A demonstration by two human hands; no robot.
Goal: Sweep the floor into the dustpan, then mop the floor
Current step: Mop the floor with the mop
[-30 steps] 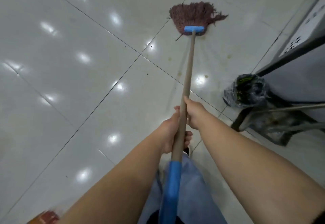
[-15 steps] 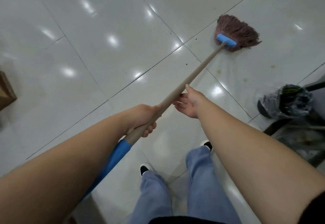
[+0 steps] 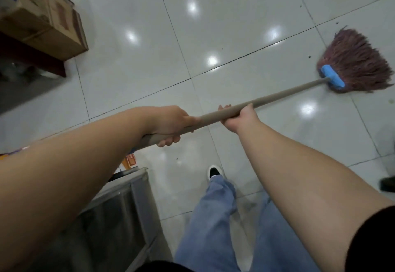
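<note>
- Step: mopping, judged from the mop head [image 3: 354,62] lying flat on the floor [image 3: 224,26] at 2 o'clock; no dustpan in view.
- Left hand [image 3: 171,122]: fingers wrapped around the handle [image 3: 277,95], near its upper part.
- Right hand [image 3: 239,118]: clamped on the handle, just ahead of the left.
- Next: probably a sideways stroke, keeping the strands pressed down.
- Boxes [image 3: 42,15] at 10 o'clock.

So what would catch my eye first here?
Probably the reddish-brown mop head with its blue clamp, spread on the glossy white floor tiles at the right. Then the left hand and right hand, both gripping the mop handle mid-frame.
</note>
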